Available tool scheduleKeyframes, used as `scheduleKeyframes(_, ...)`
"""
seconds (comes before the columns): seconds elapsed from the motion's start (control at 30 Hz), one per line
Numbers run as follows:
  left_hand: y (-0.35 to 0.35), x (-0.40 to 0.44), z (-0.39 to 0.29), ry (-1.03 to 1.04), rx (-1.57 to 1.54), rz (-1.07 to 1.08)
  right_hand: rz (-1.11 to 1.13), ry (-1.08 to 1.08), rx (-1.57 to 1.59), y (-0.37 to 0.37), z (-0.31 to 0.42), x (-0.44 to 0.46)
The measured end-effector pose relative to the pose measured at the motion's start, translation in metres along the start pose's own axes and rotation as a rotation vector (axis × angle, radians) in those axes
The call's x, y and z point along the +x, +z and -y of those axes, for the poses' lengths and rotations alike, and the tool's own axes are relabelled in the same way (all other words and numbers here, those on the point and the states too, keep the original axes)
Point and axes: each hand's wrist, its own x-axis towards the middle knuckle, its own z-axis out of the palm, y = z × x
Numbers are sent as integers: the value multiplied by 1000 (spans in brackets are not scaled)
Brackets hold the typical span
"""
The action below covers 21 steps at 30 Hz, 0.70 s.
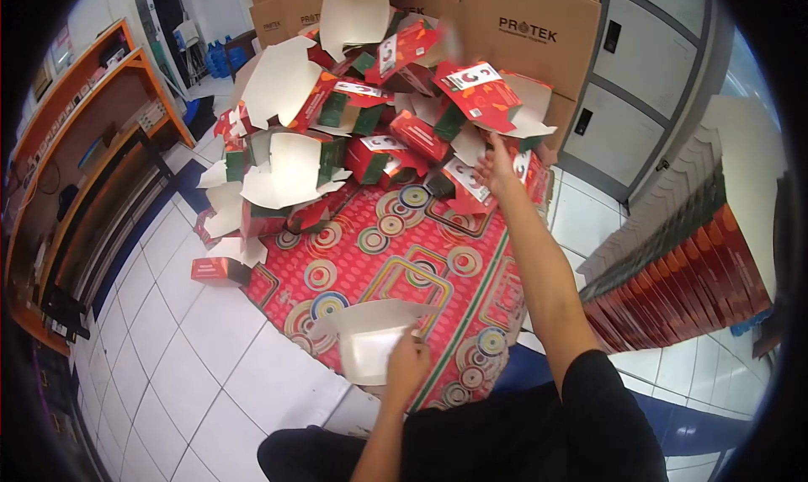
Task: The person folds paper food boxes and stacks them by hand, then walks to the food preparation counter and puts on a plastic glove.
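Observation:
My left hand (407, 362) is closed on the right edge of an open white-lined box (370, 351), which stands on the red patterned mat (396, 255) close to my knees. My right arm reaches forward to the pile of red and green boxes. My right hand (494, 164) is at the pile's right side, just below a red box (477, 95) with a white label. Its fingers are partly spread, touching or close to the boxes. Many boxes in the pile have open flaps showing white insides.
Large brown cartons (530, 36) stand behind the pile, beside grey lockers (627, 86). On the right is a tall stack of flat red-and-green cartons (690, 280). An orange shelf (126, 69) lines the left. A small red box (220, 271) lies at the mat's left edge.

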Motion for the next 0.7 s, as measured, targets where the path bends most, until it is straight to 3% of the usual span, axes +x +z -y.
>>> scheduleKeyframes(0.07,18,4,9,11,-177,101,-24,5,117,25,24,17)
scheduleKeyframes(0.13,38,4,27,311,33,-31,82,-6,166,37,48,31)
scheduleKeyframes(0.17,35,4,23,308,34,-39,100,-140,182,40,52,48)
scheduleKeyframes(0.27,20,0,-8,303,-63,4,124,-263,384,48,79,22)
scheduleKeyframes(0.33,9,2,-23,114,-254,-20,139,-276,432,53,102,-64)
scheduleKeyframes(0.4,7,5,-27,154,-333,-224,270,-241,522,43,113,-146)
scheduleKeyframes(0.5,-13,-2,-58,122,-490,-326,505,-126,528,8,114,-266)
scheduleKeyframes(0.6,-34,-10,-61,309,-715,-241,721,47,602,-28,100,-366)
scheduleKeyframes(0.67,-51,-14,-50,344,-860,-164,715,176,610,-42,86,-420)
scheduleKeyframes(0.7,-66,-23,-55,308,-1142,-52,716,288,611,-48,77,-440)
